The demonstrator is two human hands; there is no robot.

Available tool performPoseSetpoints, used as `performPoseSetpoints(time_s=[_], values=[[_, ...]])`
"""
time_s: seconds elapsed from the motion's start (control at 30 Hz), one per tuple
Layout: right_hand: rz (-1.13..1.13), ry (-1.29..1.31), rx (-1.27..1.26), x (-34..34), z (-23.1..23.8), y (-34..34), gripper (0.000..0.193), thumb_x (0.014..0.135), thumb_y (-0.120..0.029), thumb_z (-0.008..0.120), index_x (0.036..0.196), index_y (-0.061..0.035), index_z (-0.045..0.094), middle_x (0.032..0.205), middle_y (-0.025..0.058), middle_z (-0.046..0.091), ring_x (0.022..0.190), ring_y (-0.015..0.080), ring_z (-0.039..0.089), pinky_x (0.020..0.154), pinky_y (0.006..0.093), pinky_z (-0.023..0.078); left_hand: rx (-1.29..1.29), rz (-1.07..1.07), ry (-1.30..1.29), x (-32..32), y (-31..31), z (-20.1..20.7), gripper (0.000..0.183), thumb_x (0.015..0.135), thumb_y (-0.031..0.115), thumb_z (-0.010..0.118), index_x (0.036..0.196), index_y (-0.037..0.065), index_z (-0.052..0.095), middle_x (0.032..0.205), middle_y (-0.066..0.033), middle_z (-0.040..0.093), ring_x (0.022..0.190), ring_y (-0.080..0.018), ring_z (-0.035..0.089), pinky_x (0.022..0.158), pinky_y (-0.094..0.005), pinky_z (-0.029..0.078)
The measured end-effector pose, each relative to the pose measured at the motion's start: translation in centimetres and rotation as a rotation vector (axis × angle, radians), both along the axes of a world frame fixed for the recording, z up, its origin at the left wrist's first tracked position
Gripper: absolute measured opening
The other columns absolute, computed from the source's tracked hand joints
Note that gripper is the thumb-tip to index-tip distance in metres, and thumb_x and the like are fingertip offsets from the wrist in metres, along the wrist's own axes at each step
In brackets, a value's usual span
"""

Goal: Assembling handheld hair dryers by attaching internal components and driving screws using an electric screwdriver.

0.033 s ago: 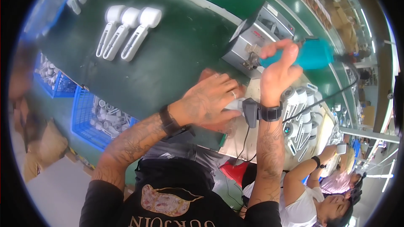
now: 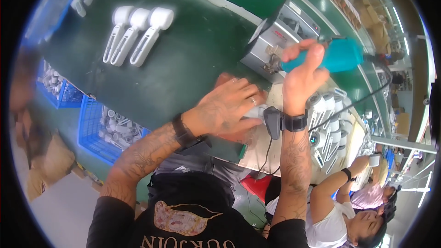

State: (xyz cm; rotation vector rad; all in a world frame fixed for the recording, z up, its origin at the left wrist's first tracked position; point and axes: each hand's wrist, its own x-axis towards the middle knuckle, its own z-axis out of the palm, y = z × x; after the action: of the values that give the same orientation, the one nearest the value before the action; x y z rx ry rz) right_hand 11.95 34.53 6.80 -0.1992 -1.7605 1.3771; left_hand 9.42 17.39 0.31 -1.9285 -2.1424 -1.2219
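My right hand [image 2: 303,80] grips a teal electric screwdriver [image 2: 344,56] lying nearly level, its cord trailing away to the right. Its front end is close to the front of a silver box-shaped screw feeder [image 2: 275,36]; whether the tip touches it I cannot tell. Lower on the table, my left hand [image 2: 227,108] is curled around a white plastic part [image 2: 260,111], most of which the fingers hide. Three white handheld fan bodies [image 2: 146,34], with round heads and slotted handles, lie side by side at the far left of the green table.
Several more white fan bodies [image 2: 328,124] lie on a pale board [image 2: 257,156] to the right. Blue baskets [image 2: 92,131] of small white parts stand at the table's left edge. A co-worker in a white shirt [image 2: 328,222] sits at the lower right. A black cord crosses near my right wrist.
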Motion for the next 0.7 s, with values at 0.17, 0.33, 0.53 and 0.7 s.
performPoseSetpoints(time_s=[0.17, 0.33, 0.53, 0.7], values=[[-0.093, -0.059, -0.250, 4.4, 1.8, -2.7, 0.044, 0.108, -0.040, 0.046, 0.103, 0.0014, 0.058, 0.070, 0.0076, 0.053, 0.062, 0.0199, 0.053, 0.058, 0.0344, 0.045, -0.051, 0.029, -0.028, -0.3, -0.2, 0.1, 0.042, 0.088, 0.030, 0.073, 0.123, 0.008, 0.064, 0.120, -0.0074, 0.062, 0.103, -0.0290, 0.057, 0.093, -0.0413, 0.047], [0.058, -0.026, -0.182, 9.6, 0.7, -3.4, 0.065, 0.101, -0.063, 0.052, 0.104, 0.0023, 0.055, 0.067, 0.0066, 0.048, 0.059, 0.0198, 0.049, 0.056, 0.0332, 0.043, -0.074, 0.003, -0.005, -0.4, 0.2, -0.2, 0.038, 0.092, 0.025, 0.068, 0.125, 0.008, 0.064, 0.122, -0.0079, 0.062, 0.104, -0.0297, 0.057, 0.093, -0.0422, 0.047], [0.010, -0.090, -0.124, 10.1, 0.2, -4.1, 0.070, 0.098, -0.066, 0.056, 0.106, 0.0032, 0.052, 0.066, 0.0072, 0.048, 0.055, 0.0208, 0.050, 0.053, 0.0353, 0.044, -0.059, 0.011, 0.016, 0.2, 0.4, -0.5, 0.038, 0.092, 0.027, 0.067, 0.124, 0.006, 0.064, 0.117, -0.0088, 0.061, 0.106, -0.0297, 0.055, 0.093, -0.0428, 0.046], [0.061, -0.053, -0.160, 10.1, -1.4, -3.9, 0.067, 0.099, -0.063, 0.057, 0.105, 0.0026, 0.052, 0.066, 0.0071, 0.048, 0.056, 0.0210, 0.051, 0.053, 0.0356, 0.045, -0.084, 0.004, 0.056, 0.2, 0.1, -0.5, 0.039, 0.093, 0.029, 0.066, 0.122, 0.003, 0.063, 0.113, -0.0103, 0.059, 0.107, -0.0302, 0.054, 0.093, -0.0427, 0.045]])
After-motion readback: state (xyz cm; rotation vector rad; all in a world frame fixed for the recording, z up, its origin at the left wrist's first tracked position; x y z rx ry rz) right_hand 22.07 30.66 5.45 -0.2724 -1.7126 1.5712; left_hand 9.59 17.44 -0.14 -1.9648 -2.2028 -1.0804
